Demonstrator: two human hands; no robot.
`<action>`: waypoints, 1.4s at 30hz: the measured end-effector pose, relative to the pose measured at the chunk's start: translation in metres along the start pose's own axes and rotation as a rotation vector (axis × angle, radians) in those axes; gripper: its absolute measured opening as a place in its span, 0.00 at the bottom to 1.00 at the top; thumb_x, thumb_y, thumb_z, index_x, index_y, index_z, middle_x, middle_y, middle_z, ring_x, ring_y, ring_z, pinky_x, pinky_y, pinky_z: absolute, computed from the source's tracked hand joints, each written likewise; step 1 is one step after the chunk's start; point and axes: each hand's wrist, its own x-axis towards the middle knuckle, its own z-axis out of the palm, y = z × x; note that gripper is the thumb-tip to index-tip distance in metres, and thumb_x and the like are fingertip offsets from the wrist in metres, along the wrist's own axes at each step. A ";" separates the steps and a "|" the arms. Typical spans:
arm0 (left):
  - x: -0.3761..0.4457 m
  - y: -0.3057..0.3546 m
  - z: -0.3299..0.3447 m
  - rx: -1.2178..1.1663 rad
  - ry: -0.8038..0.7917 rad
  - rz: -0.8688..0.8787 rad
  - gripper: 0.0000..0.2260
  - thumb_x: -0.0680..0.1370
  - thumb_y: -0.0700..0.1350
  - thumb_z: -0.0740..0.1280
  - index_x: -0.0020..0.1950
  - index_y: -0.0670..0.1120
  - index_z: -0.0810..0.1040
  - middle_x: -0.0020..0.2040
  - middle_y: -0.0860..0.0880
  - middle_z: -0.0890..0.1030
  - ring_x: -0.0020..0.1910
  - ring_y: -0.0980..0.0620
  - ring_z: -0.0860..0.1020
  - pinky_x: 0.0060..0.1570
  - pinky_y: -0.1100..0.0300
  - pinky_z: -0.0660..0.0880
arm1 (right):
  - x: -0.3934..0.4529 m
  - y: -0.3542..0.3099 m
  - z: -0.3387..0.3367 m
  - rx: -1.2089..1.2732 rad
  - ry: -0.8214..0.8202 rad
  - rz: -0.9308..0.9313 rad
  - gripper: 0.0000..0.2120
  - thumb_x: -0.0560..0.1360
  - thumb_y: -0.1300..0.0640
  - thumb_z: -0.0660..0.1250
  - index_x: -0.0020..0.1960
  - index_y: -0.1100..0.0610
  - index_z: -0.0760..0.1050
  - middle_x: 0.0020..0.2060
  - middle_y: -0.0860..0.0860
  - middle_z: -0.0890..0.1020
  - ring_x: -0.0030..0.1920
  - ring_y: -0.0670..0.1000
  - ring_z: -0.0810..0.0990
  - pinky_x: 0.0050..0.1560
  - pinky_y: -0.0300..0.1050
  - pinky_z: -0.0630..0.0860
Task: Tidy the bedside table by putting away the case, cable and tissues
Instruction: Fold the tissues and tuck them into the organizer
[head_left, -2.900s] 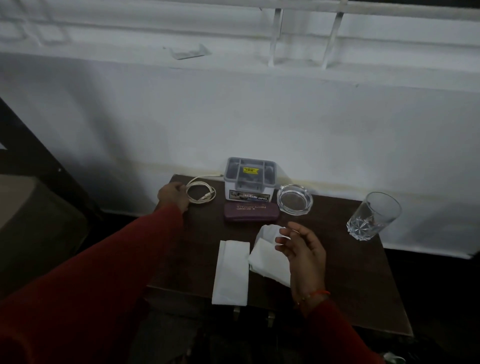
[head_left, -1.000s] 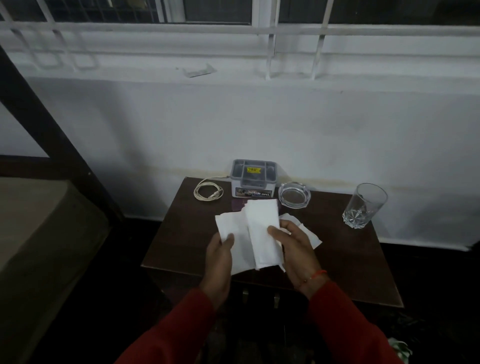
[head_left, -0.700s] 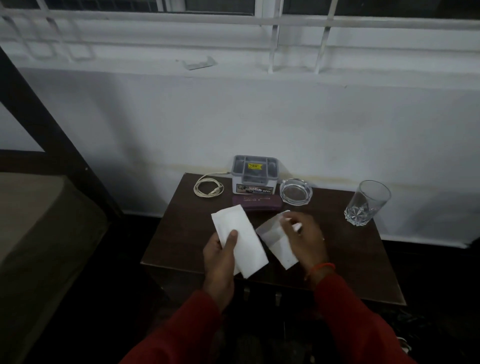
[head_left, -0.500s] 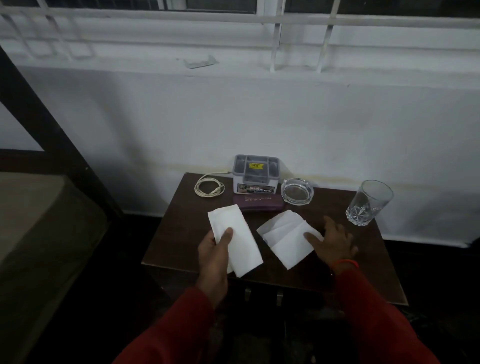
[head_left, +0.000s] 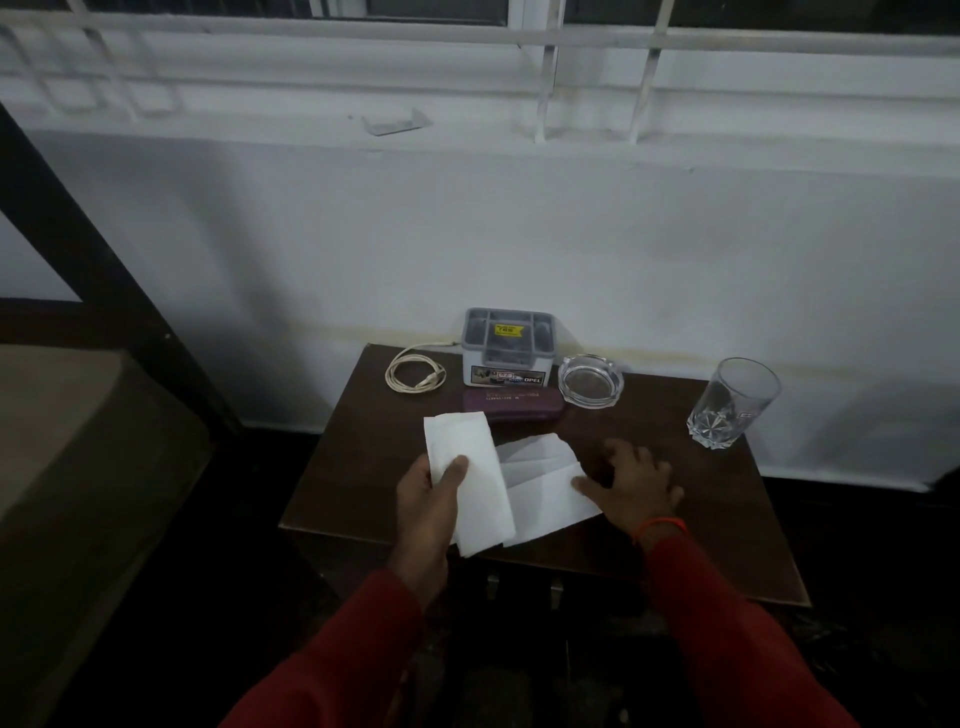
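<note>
The case (head_left: 511, 406) lettering is too small to read.

Left hand (head_left: 427, 499) pinches a folded tissue (head_left: 470, 478) just in front of the maroon case (head_left: 511, 404), thumb on top. Right hand (head_left: 631, 483) rests on the second tissue (head_left: 545, 486), right of the first. Coiled cable (head_left: 413, 370) lies behind-left of the case.

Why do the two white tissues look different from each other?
The folded tissue is a neat narrow strip gripped by the left hand; the loose tissue lies spread and creased on the table, under the right hand. The folded one overlaps the loose one. Both are white.
</note>
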 end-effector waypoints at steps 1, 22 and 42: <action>0.000 0.001 0.000 -0.002 0.001 0.008 0.06 0.80 0.44 0.70 0.57 0.49 0.80 0.51 0.48 0.85 0.46 0.51 0.84 0.29 0.65 0.78 | 0.000 -0.002 0.003 -0.015 -0.025 -0.025 0.29 0.71 0.41 0.70 0.70 0.45 0.67 0.66 0.49 0.72 0.69 0.59 0.63 0.70 0.61 0.59; -0.003 0.010 -0.001 -0.037 -0.059 -0.001 0.06 0.78 0.48 0.72 0.51 0.50 0.88 0.55 0.46 0.87 0.45 0.53 0.85 0.37 0.66 0.78 | -0.044 -0.076 -0.017 1.756 -0.161 0.126 0.13 0.74 0.72 0.66 0.42 0.55 0.73 0.41 0.55 0.82 0.38 0.49 0.82 0.33 0.39 0.77; -0.001 0.021 -0.004 -0.018 -0.056 -0.027 0.07 0.79 0.43 0.71 0.44 0.42 0.84 0.45 0.44 0.87 0.47 0.43 0.83 0.48 0.51 0.77 | -0.062 -0.085 -0.004 1.286 0.016 -0.271 0.16 0.75 0.69 0.67 0.62 0.59 0.76 0.51 0.49 0.87 0.51 0.49 0.84 0.53 0.45 0.80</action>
